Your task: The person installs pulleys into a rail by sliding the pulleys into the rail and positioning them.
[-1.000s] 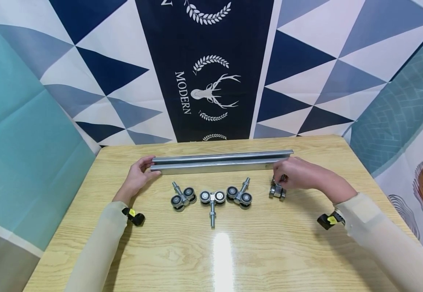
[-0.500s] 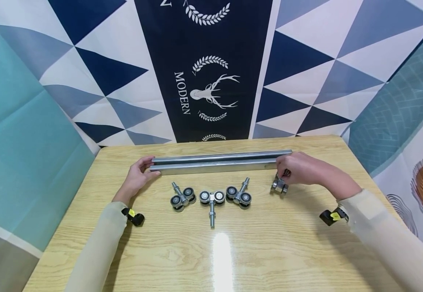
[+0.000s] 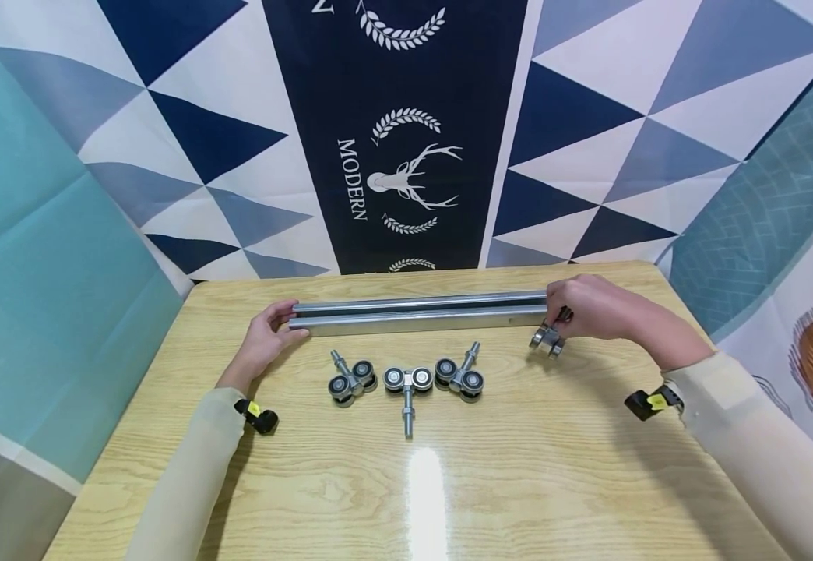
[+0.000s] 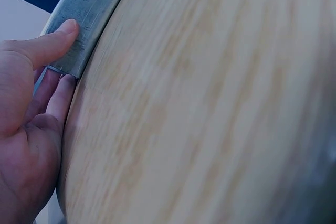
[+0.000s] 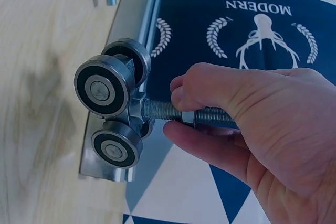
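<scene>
The roller (image 3: 548, 340) hangs near the right end of the rail (image 3: 413, 318), on its near side, wheels toward the near side and apparently lifted off the table (image 3: 336, 491). It looks like solid metal, so I judge it stiff, hard to damage and heavy for its size, with most of the weight at the wheels. The wheels likely spin and would make a poor hold; the threaded bolt (image 5: 160, 109) seems the better place, since its ridges should resist slipping (the nut (image 5: 188, 118) gives a further catch).

The right hand (image 3: 592, 306) does just that, pinching the bolt around the nut between thumb and fingers, with little gap left. The rail looks rigid and smooth, perhaps slick along its faces, so its ends suit a hold. At its left end, the left hand (image 3: 264, 336) grips it, thumb on the near side and fingers about the end.

On the near side of the rail lie the left roller (image 3: 350, 382), middle roller (image 3: 408, 382) and right roller (image 3: 459, 379).

Compared with half a second ago, the right hand and its roller are farther right and higher in the head view, and the hand now covers the rail's right tip. The left hand, rail and three loose rollers look unchanged.
</scene>
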Available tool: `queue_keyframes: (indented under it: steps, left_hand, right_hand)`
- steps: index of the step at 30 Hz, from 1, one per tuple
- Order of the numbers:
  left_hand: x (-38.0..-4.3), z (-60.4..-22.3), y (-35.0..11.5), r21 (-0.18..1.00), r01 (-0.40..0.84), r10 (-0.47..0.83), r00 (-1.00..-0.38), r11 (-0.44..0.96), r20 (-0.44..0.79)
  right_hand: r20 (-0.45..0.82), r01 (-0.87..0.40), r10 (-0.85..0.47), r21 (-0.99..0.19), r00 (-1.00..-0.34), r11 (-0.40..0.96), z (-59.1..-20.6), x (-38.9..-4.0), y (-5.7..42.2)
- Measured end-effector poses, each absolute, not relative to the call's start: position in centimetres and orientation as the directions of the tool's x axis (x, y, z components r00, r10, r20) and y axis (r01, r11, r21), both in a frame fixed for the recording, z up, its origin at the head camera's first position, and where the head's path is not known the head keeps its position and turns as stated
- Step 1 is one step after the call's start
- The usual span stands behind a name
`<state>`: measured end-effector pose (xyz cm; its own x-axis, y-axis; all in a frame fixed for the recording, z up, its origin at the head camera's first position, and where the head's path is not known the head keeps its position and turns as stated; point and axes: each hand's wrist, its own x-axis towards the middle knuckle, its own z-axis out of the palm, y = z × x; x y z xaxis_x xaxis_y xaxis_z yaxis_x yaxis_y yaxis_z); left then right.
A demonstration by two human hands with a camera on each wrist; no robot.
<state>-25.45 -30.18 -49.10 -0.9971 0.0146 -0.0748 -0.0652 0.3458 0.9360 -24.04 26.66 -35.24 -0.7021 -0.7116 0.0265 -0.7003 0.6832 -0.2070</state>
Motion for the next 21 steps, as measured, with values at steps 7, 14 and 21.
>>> queue_keyframes:
  steps: [7,14,21]
  left_hand:
    - [-25.5,-49.2,-30.2,0.939,-0.049,0.023,-0.998,0.34,-0.06]
    - [-25.5,-49.3,-30.1,0.94,-0.05,0.02,-0.998,0.337,-0.06]
    - [-25.5,-49.2,-30.2,0.946,-0.048,0.023,-0.998,0.321,-0.058]
  right_hand:
    - [0.023,-0.673,-0.682,-0.191,-0.731,0.715,-34.8,-24.8,27.7]
    - [0.001,-0.634,-0.646,-0.192,-0.763,0.749,-34.2,-25.6,28.8]
    - [-0.039,-0.564,-0.581,-0.191,-0.813,0.803,-33.2,-26.6,29.7]
